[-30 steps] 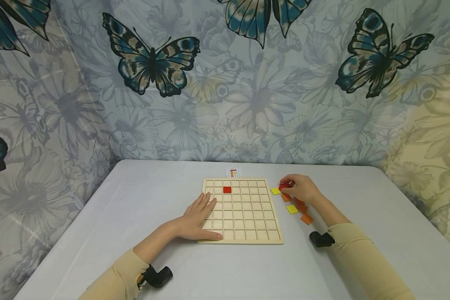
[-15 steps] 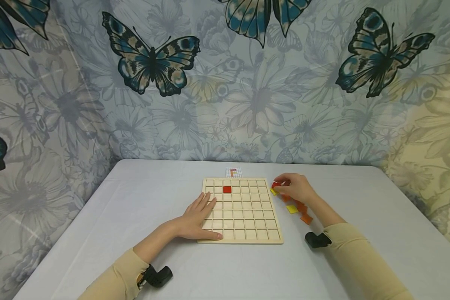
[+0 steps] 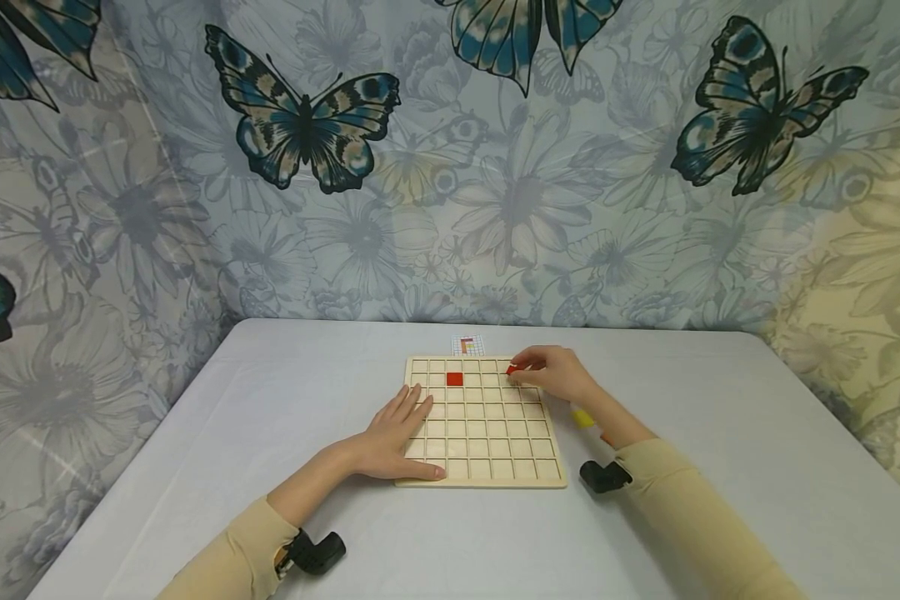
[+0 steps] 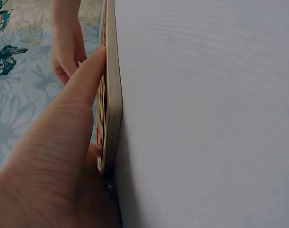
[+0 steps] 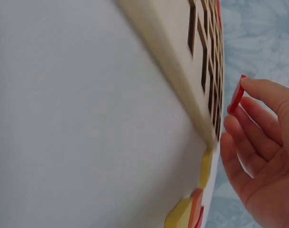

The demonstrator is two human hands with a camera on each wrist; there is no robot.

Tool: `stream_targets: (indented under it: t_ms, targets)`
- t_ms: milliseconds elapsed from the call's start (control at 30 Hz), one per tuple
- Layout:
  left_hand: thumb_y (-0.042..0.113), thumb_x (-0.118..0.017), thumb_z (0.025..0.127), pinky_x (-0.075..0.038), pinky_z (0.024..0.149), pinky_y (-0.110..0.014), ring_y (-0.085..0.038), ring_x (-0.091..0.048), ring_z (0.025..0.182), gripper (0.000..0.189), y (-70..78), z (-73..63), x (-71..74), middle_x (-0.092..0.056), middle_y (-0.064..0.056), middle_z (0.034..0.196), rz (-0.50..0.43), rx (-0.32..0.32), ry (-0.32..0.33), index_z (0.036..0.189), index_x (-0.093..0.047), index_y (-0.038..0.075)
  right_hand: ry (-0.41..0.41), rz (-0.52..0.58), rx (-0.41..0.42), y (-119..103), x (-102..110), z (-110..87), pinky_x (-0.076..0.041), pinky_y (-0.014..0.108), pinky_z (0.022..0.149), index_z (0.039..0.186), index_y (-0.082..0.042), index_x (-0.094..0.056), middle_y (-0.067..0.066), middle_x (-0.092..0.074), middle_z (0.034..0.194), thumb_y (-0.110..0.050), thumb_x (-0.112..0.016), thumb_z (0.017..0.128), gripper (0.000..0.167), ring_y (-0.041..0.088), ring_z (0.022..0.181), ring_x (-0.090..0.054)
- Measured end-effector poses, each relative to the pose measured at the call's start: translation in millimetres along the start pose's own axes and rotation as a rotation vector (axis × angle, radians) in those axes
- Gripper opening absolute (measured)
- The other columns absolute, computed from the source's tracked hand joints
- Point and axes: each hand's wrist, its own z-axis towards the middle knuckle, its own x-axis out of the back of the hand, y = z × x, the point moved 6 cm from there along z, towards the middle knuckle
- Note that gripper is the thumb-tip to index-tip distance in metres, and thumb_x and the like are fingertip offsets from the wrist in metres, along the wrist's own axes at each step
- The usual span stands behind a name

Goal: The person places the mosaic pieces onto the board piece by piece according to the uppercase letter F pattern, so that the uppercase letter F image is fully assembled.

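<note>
A wooden grid board (image 3: 487, 450) lies on the white table, with one red square tile (image 3: 454, 379) set in a cell near its top. My left hand (image 3: 390, 437) rests spread over the board's left side, its thumb along the front edge. Between thumb and fingertips, my right hand (image 3: 558, 373) pinches another red tile (image 5: 236, 95). That hand is over the board's upper right part, and the right wrist view shows the tile raised above the grid. In the left wrist view the left thumb (image 4: 87, 78) presses on the board's rim (image 4: 115, 80).
Right of the board lie a yellow tile (image 3: 583, 417) and an orange tile (image 3: 607, 438), partly covered by the right forearm. More tiles, yellow (image 5: 178, 214) and red (image 5: 199, 217), show in the right wrist view. A small printed pattern card (image 3: 467, 345) lies behind the board.
My right hand has taken a red tile from the loose tiles at the right and carried it left over the board. My left hand has stayed in place.
</note>
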Motion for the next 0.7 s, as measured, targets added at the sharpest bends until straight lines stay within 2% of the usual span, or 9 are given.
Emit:
stream_targets:
  t_ms: [267,500,700]
  targets:
    - [0.067,-0.064,0.081,-0.004,0.115,-0.055,-0.031,0.013,0.147,0.112,-1.6,1.0,-0.4,0.006,-0.016,0.162,0.018,0.01,0.005,0.157,-0.009,0.006,-0.049,0.019,0.064,-28.5,-15.3,8.2,-0.049,0.044,0.087,0.11,-0.011,-0.073,0.002,-0.071,0.1,-0.028,-0.075,0.087,0.029,0.024,0.098,-0.064]
    - [0.066,-0.064,0.081,-0.004,0.115,-0.056,-0.032,0.013,0.147,0.111,-1.4,1.0,0.0,0.006,-0.016,0.162,0.015,0.008,0.005,0.157,-0.01,0.006,-0.101,0.024,0.102,-39.8,-30.3,15.9,-0.051,0.038,0.082,0.108,-0.009,-0.073,0.001,-0.071,0.099,-0.024,-0.075,0.087,0.026,0.021,0.094,-0.065]
    - [0.068,-0.063,0.081,-0.003,0.115,-0.055,-0.031,0.014,0.147,0.112,-2.2,1.3,-1.5,0.008,-0.015,0.162,0.023,0.014,0.002,0.157,-0.008,0.008,-0.114,-0.022,0.148,-45.7,-37.5,17.1,-0.052,0.036,0.078,0.105,-0.009,-0.073,0.001,-0.07,0.097,-0.019,-0.075,0.087,0.021,0.018,0.088,-0.064]
